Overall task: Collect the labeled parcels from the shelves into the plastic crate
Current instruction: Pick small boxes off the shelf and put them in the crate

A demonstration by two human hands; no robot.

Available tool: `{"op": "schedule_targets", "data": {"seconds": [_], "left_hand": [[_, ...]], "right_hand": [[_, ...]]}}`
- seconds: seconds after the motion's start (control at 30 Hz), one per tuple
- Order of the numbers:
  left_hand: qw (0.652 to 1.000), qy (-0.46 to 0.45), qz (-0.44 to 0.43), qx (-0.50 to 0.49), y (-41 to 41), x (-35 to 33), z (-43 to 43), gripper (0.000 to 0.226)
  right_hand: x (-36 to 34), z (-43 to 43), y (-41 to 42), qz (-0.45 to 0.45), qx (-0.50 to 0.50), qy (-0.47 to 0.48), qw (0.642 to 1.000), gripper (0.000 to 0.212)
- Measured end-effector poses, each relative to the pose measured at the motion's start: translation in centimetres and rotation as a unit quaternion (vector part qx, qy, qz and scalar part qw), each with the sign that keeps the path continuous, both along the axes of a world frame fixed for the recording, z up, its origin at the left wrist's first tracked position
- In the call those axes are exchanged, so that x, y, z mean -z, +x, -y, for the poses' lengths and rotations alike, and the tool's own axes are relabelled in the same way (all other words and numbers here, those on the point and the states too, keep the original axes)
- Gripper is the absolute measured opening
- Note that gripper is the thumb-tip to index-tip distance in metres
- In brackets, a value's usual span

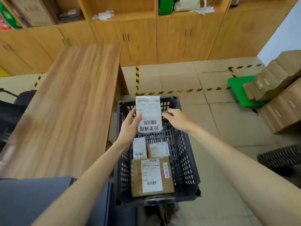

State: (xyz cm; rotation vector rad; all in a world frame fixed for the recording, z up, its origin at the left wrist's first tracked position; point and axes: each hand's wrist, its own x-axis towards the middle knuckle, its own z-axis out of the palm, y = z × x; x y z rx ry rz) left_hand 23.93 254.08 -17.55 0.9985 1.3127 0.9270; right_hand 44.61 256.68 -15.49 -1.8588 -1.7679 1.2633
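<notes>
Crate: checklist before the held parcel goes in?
1. Left hand grips held parcel: ok.
2. Right hand helping: cannot tell; its fingers reach the parcel's right edge, contact unclear.
3. Held parcel over the crate: ok, above its far half.
4. Free spot: ok, bare bottom shows beyond the parcels lying inside; part is hidden behind the held parcel.
5. Large box, white small parcel and brown small parcel lie flat at the near end: ok.
</notes>
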Motion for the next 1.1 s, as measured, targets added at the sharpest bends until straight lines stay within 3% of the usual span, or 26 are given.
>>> {"op": "schedule_targets", "data": {"seconds": [0.1, 0.3, 0.53, 0.7, 1.1], "left_hand": [[0.999, -0.031, -0.005, -0.008, 0.6, 3.8, -1.0, 0.047], [0.997, -0.065, -0.037, 0.008, 1.0, 9.5, -2.9, 0.037], [0.991, -0.111, -0.075, 0.001, 0.3, 16.7, -6.5, 0.037], [0.984, -0.135, -0.113, -0.032, -1.3, 20.6, -9.7, 0.039], [0.958, -0.181, -0.171, -0.139, -2.4, 28.4, -12.9, 0.036]], "right_hand": [[3.4, -1.1, -0.9, -0.076, 0.026, -0.028, 0.996, 0.036], [10.5, -2.4, -1.3, -0.12, 0.051, -0.073, 0.989, 0.034], [17.7, -6.1, -3.1, -0.111, 0.067, -0.083, 0.988, 0.032], [21.6, -8.9, -5.4, -0.107, 0.084, -0.08, 0.987, 0.038], [29.1, -11.0, -9.3, -0.136, 0.1, -0.109, 0.979, 0.027]]}}
